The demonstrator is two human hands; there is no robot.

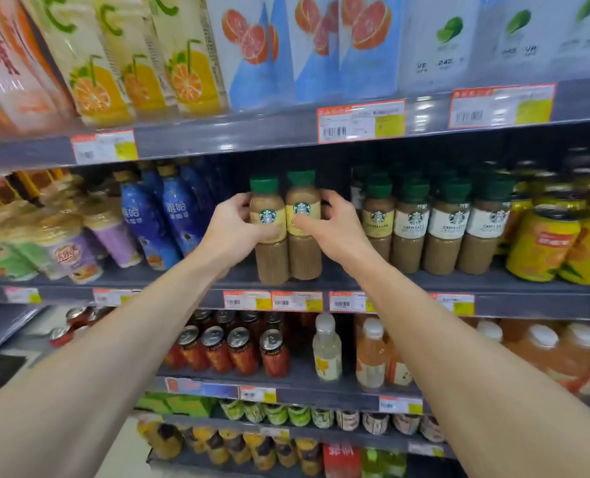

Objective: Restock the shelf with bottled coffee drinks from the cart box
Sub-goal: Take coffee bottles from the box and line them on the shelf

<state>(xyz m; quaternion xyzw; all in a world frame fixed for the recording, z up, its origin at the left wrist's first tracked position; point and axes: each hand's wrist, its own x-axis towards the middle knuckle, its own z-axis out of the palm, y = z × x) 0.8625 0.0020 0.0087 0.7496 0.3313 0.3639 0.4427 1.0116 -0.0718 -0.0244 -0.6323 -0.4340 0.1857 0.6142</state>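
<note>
- Head view shows our two bare arms reaching up from the lower corners of the frame to the middle shelf (321, 276), a grey metal board with orange and yellow price tags (297, 301) on its front edge.
- Our left hand (233, 229) grips the left coffee bottle (269, 232), a clear plastic bottle of light brown drink with a green cap and a pale yellow label; the thumb lies across the label and the fingers curl round its left side.
- Our right hand (335, 225) grips the right coffee bottle (302, 225) of the same kind; the thumb presses on the label and the fingers curl round its right side.
- Both bottles are upright in the centre of the frame, touching each other, with their bases at the front part of the shelf board; we cannot tell if they rest fully on it.
- Just to the right, a row of similar coffee bottles (428, 229) with white and yellow labels stands on the same shelf, and beyond them yellow juice cans (541, 246) at the right edge.
- To the left of our hands stand dark blue bottles (159, 219), and further left lie cups wrapped in plastic film (62, 246).
- In the upper part of the frame we see tall drink cartons (183, 63) with pictures of orange and grapefruit.
- Below the middle shelf, red cans (238, 350) and pale bottles with white caps (328, 350) stand in the lower centre.
</note>
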